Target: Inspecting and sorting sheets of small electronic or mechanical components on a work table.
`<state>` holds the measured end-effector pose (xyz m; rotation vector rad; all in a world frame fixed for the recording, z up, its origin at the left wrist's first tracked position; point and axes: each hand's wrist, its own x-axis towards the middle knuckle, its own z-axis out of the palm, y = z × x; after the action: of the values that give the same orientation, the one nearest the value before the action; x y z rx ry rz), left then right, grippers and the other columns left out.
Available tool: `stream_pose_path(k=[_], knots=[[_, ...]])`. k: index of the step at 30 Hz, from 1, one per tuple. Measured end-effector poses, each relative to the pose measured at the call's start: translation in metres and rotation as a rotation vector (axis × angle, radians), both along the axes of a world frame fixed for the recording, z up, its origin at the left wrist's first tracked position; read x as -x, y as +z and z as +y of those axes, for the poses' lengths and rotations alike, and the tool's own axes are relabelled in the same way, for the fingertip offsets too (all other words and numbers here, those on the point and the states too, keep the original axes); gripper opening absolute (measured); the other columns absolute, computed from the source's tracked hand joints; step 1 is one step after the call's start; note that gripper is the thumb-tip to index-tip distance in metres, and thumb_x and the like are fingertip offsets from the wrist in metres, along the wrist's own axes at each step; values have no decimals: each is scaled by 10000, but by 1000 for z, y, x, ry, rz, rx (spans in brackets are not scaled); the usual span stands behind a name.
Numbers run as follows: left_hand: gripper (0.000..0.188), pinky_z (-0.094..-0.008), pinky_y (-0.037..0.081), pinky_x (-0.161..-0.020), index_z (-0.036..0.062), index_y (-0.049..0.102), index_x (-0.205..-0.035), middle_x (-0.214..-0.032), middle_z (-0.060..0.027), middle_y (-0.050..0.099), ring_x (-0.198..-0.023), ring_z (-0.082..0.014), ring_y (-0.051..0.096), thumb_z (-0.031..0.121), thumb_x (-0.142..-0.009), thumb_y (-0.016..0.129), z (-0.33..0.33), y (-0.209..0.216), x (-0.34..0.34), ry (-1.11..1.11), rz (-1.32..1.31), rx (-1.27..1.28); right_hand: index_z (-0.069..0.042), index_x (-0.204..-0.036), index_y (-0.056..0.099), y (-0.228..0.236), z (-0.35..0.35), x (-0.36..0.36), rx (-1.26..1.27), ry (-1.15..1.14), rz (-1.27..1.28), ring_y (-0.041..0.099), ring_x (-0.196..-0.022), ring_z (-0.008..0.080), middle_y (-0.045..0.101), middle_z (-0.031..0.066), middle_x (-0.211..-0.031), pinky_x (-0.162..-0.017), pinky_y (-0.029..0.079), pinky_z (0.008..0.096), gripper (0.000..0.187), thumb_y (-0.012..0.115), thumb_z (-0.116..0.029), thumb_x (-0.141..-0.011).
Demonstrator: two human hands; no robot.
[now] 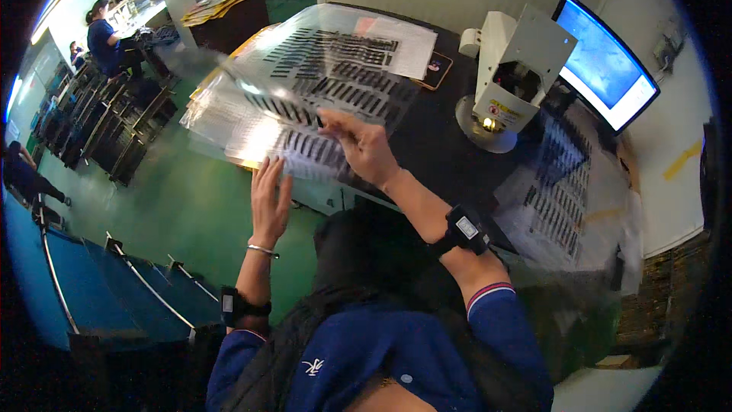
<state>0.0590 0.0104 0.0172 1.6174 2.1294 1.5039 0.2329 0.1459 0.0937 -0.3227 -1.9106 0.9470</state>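
Stacked clear plastic sheets (221,126) lie on the black desk, with rows of small black strips (358,91) on them. My right hand (362,145) is over the middle of the stack, thumb and fingers pinched together. Something small and dark shows at its fingertips; I cannot tell whether it is a loose strip or part of a row. At the near left corner of the stack, my left hand (271,198) has its fingers stretched out, with the tips at the sheets' edge. Glare and motion blur hide part of the sheets.
A white machine (499,84) with a round metal base stands right of the stack, before a lit monitor (608,61). A phone (436,71) lies beside the stack. More sheets with strips (560,191) cover the desk's right side. Racks (107,130) and other people are far left.
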Motion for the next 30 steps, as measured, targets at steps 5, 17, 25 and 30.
stream_pose_path(k=[5,17,25,30], knots=[[364,-500,5,-1086,130,562,-1202,-1371,-115,412,-1339,-288,249,331,-912,475,20,-6,-16,83,391,132,-16,-1241,485,48,2,-26,323,100,322,626,-934,211,602,136,-1074,-842,520,340,321,460,-128,-942],[406,-581,59,-1045,83,575,-1165,-1345,-189,418,-1297,-330,313,363,-878,512,32,15,-21,15,352,232,7,-1035,499,145,-4,-107,255,48,707,643,-885,301,609,135,-969,-771,557,392,187,480,-151,-937],[667,-457,132,-1084,30,344,-1343,-1383,-233,324,-1316,-350,262,455,-862,526,54,19,-7,-45,92,186,-37,-1159,441,162,-13,-124,151,-19,719,647,-875,305,601,166,-1047,-734,564,391,253,462,-168,-943],[848,-387,277,-1038,18,104,-1410,-1394,-258,292,-1296,-331,307,415,-847,598,87,29,11,-225,-435,-138,-96,-1219,415,164,-24,-153,127,-81,761,642,-892,286,593,139,-1068,-736,561,374,304,487,-161,-931]])
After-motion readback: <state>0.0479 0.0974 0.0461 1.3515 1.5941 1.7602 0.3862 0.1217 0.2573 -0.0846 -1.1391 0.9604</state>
